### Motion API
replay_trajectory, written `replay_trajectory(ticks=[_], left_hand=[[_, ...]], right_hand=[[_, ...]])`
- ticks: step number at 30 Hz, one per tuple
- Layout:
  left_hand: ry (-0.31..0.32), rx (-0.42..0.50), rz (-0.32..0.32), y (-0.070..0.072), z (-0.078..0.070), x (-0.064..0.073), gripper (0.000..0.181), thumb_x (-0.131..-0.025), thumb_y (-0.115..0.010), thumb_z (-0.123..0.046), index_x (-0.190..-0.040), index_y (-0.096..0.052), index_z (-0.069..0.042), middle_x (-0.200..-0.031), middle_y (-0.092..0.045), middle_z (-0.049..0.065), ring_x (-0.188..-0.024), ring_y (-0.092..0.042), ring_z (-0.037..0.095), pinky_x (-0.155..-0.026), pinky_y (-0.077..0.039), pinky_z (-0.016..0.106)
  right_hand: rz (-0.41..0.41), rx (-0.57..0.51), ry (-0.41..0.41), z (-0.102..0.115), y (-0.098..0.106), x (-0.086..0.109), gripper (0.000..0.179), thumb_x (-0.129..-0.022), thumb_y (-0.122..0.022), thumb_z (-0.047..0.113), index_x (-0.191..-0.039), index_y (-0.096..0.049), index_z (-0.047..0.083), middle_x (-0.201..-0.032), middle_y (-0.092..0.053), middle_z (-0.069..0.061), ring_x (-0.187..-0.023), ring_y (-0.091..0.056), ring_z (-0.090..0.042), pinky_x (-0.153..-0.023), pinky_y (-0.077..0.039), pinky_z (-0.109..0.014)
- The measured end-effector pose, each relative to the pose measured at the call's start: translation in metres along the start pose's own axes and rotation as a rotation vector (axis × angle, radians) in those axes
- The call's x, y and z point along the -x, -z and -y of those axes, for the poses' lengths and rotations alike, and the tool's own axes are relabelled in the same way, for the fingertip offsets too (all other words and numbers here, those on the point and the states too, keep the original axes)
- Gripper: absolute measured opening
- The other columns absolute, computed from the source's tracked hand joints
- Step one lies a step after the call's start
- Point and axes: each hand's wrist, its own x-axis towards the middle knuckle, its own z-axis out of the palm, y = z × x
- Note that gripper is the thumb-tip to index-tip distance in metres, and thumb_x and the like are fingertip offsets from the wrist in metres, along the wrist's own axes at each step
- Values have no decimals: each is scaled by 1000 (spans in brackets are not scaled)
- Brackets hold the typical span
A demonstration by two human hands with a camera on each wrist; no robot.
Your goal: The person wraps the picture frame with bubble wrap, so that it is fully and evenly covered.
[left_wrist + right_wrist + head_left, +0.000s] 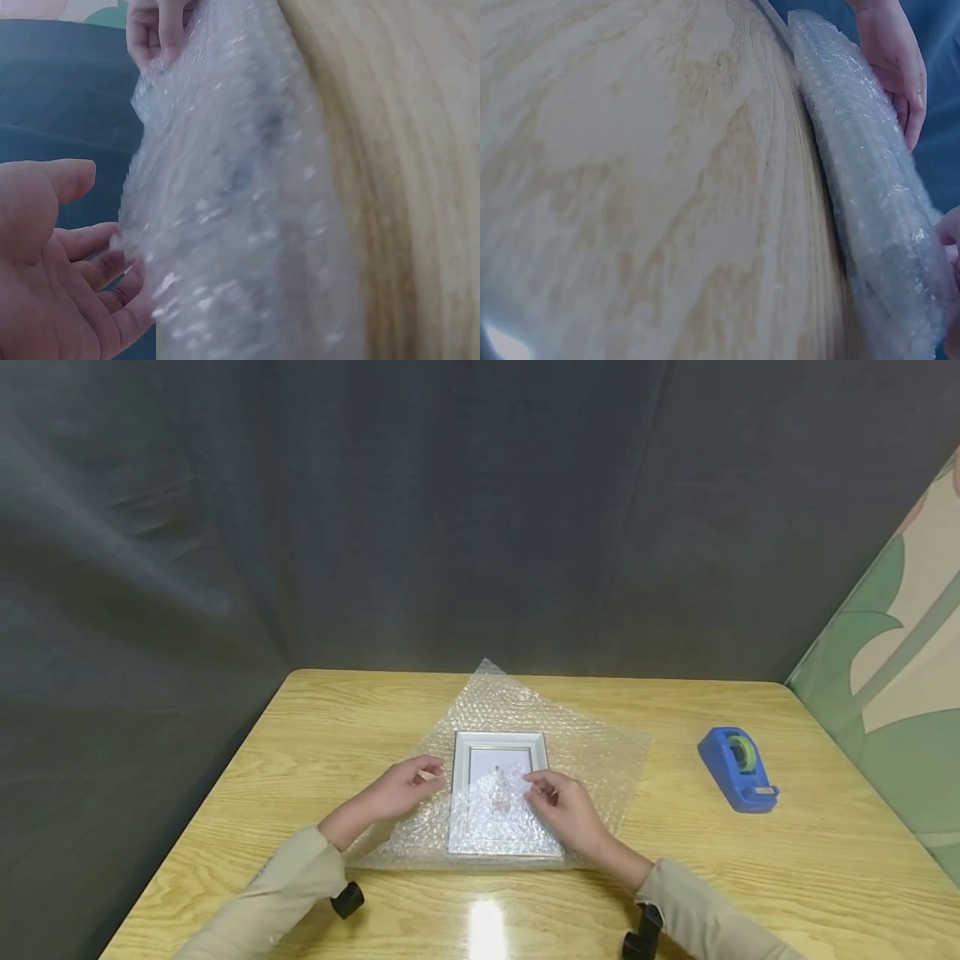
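Note:
A white picture frame [501,760] lies on a sheet of bubble wrap [592,743] set cornerwise on the table. The sheet's near part is folded up over the frame's lower portion. My right hand [566,810] pinches the edge of this fold above the frame's right side; in the left wrist view its fingertips [171,54] meet the bubble wrap [240,187]. On the other side, my left hand [405,787] is by the frame's left edge. Its thumb stands apart and its fingers are loosely bent, the fingertips at the fold's edge, partly hidden behind it.
A blue tape dispenser [738,772] with a greenish roll stands on the wooden table [847,827] to the right. Dark curtain [465,527] hangs behind the table and along the left. At the right is a panel [892,693] with a leaf pattern.

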Motion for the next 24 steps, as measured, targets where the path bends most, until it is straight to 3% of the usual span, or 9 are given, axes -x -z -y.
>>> replay_trajectory(ticks=[8,14,17,24], left_hand=[[36,-4,4,-18,2,0,63,-83,-63,-35,-130,-44,2,-125,-51,16,-100,-55,25,-78,-52,32],[-14,-80,9,-30,1,-1,64,-76,-71,-33,-128,-48,-5,-124,-51,19,-104,-54,32,-85,-49,41],[-6,-107,-30,-36,2,-2,72,-72,-74,-33,-132,-45,-4,-125,-51,20,-109,-51,34,-90,-46,45],[80,-205,-133,-47,2,-3,87,-63,-78,-38,-133,-42,-4,-121,-52,13,-105,-52,31,-90,-44,46]], right_hand=[[8,120,55,0,-4,-2,22,-73,-65,-6,-95,-64,-6,-68,-58,2,-57,-48,-4,-52,-47,-18],[14,205,50,0,-6,-4,24,-70,-66,-6,-94,-65,-5,-67,-58,2,-57,-48,-3,-53,-46,-18],[10,228,53,1,-7,-4,26,-68,-65,-8,-93,-64,-5,-67,-58,-1,-57,-48,-5,-53,-47,-18],[8,273,81,2,-7,-4,31,-64,-66,-10,-95,-64,-6,-69,-56,-2,-61,-48,-8,-54,-46,-18]])
